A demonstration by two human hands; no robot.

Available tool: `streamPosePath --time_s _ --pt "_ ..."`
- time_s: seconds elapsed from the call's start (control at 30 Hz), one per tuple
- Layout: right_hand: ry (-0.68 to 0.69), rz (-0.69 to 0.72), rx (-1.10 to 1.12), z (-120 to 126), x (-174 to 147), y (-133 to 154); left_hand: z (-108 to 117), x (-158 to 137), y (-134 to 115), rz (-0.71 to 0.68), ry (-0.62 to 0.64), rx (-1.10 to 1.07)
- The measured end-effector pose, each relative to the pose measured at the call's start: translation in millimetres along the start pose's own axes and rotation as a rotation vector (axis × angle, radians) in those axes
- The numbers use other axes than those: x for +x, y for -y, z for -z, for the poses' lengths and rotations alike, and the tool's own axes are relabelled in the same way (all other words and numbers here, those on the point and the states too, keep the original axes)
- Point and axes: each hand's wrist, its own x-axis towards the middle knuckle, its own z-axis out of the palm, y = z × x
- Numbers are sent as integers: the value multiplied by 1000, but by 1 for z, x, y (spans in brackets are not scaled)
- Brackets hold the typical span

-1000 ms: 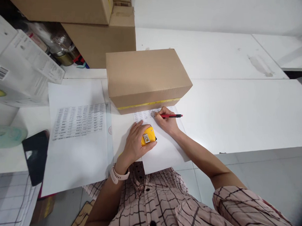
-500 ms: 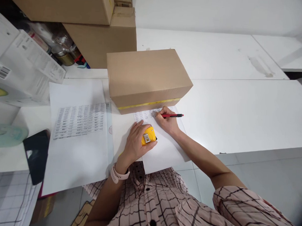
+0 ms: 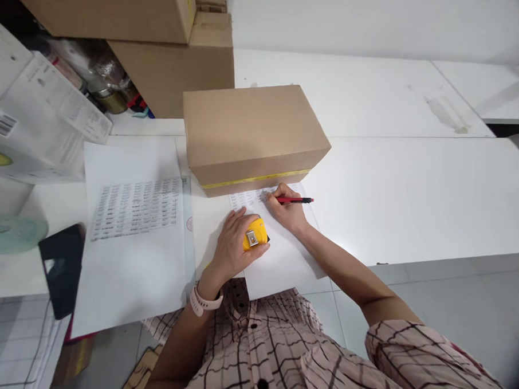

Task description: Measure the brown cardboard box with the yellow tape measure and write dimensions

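Note:
My left hand [image 3: 233,242] is closed around a yellow tape measure [image 3: 256,234], resting over the sheet's left side. My right hand [image 3: 287,210] grips a red and black pen [image 3: 294,200], its writing end down among handwriting near the top of the paper sheet [image 3: 277,264]. Just beyond both hands, a closed cardboard box [image 3: 256,125] with a yellow strip along its lower front stands on the white table [image 3: 397,195]. The box hides or touches the sheet's top edge; I cannot tell which.
More written sheets [image 3: 131,280] lie to the left, beside a black phone-like slab [image 3: 62,269] and a pale green bottle [image 3: 12,233]. Large cardboard boxes [image 3: 174,70] are stacked at the back left, near a white printed carton [image 3: 52,105]. The table's front edge runs right of my arm.
The pen's rear end has shifted very slightly left as my right hand holds it at the sheet. My left hand and the tape measure stay in place.

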Motion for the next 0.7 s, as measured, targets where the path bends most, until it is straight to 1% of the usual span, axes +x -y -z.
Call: streamPosePath --time_s 0.1,0.17,0.2,0.27,0.33,0.37,0.47,0.57,0.7 --pt "-44 7 10 3 -1 2 0 0 0 1 -5 0" --pt "-30 38 -29 10 -5 6 0 0 1 1 -11 -1" --pt "1 82 -73 16 -10 8 0 0 1 1 -11 -1" --pt "104 230 -208 30 -21 10 0 0 1 -2 -7 2" --pt "185 390 -392 45 -35 7 1 0 1 -7 2 11" --pt "211 449 -490 51 -42 3 1 0 2 -12 9 17" --pt "227 533 -705 63 -57 -11 3 0 3 -42 34 32" --pt "207 557 -718 63 -64 -17 3 0 4 -82 29 35" --pt "165 529 -602 54 -67 -5 4 -2 1 -105 1 12"
